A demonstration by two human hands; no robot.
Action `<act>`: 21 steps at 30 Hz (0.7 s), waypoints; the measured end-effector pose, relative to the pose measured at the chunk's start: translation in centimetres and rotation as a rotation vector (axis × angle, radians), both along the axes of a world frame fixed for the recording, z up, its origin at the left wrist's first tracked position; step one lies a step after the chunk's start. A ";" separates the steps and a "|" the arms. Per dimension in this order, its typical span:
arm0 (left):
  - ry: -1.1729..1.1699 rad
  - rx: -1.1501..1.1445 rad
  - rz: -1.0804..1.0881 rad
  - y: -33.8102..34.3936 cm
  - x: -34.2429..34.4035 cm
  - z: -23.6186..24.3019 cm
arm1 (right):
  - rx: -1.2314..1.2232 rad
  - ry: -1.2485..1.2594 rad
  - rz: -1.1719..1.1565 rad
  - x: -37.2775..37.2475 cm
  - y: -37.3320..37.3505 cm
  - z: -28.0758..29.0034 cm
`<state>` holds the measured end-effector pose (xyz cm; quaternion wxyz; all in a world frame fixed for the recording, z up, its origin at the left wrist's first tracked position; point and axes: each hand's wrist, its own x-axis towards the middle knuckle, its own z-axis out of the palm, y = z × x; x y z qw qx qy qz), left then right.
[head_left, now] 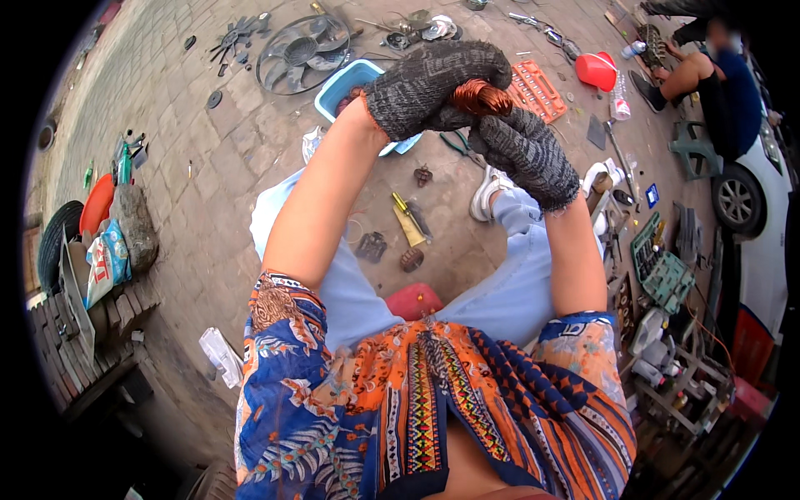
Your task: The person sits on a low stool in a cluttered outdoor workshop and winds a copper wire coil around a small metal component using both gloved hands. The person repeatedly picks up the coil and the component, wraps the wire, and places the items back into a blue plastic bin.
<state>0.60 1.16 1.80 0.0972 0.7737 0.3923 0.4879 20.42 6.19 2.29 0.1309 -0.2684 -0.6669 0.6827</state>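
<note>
Both my hands wear dark grey knit gloves and are raised in front of me. A bundle of copper wire (482,97) is held between them. My left hand (440,83) curls over it from the left, fingers bent round its top. My right hand (527,157) grips its lower right side, fingers closed. The gloves hide part of the bundle. Below, on the paving between my legs, lie small dark motor parts (371,247), a copper-wound piece (410,260) and a yellow tube (408,223). Pliers (456,143) rest beyond, close to my right shoe.
A light-blue basin (332,82) with reddish pieces stands beyond my left wrist, near a fan (302,52). An orange socket tray (540,93) and a red bucket (597,72) are farther right. Another person (733,104) crouches by a white car (765,200). A green tool case (662,268) lies right.
</note>
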 end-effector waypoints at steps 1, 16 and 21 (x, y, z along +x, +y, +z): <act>0.045 0.057 -0.069 0.0 -0.7 -0.5 | 0.675 0.144 0.035 -0.1 1.3 -1.6; 0.102 -0.326 0.484 1.3 0.6 -1.3 | 0.480 -0.036 -0.064 0.1 0.4 -0.5; 0.122 -0.065 0.182 1.8 -1.0 -2.0 | -0.045 -0.062 -0.008 0.8 1.4 -0.7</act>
